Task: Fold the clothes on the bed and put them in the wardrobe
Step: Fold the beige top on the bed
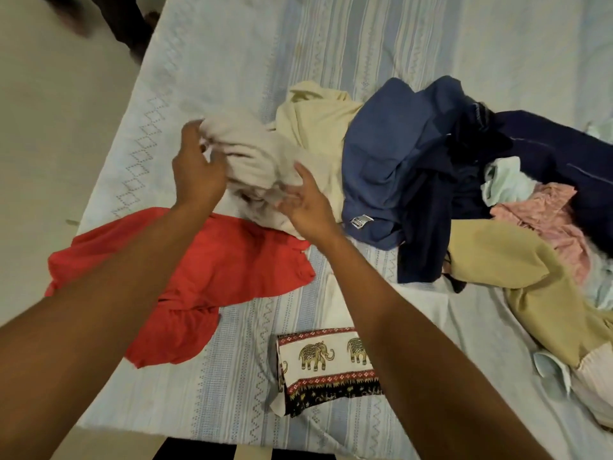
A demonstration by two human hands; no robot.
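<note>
A crumpled beige-grey garment point(252, 154) is bunched above the bed point(232, 54), blurred by motion. My left hand point(195, 171) grips its left side and my right hand point(306, 207) pinches its lower right edge. A red garment point(205, 277) lies spread under my left forearm. A folded elephant-print cloth point(318, 363) sits near the bed's front edge, partly hidden by my right forearm. To the right lies a heap: a cream garment point(318, 124), a blue one point(388, 161), dark navy clothes point(547, 154), a pink piece point(557, 220) and a tan garment point(530, 277).
The bed has a pale blue patterned cover; its left edge runs diagonally beside a light floor point(49, 127). A dark shape point(126, 18) stands on the floor at the top left. Bare cover shows at the top of the bed.
</note>
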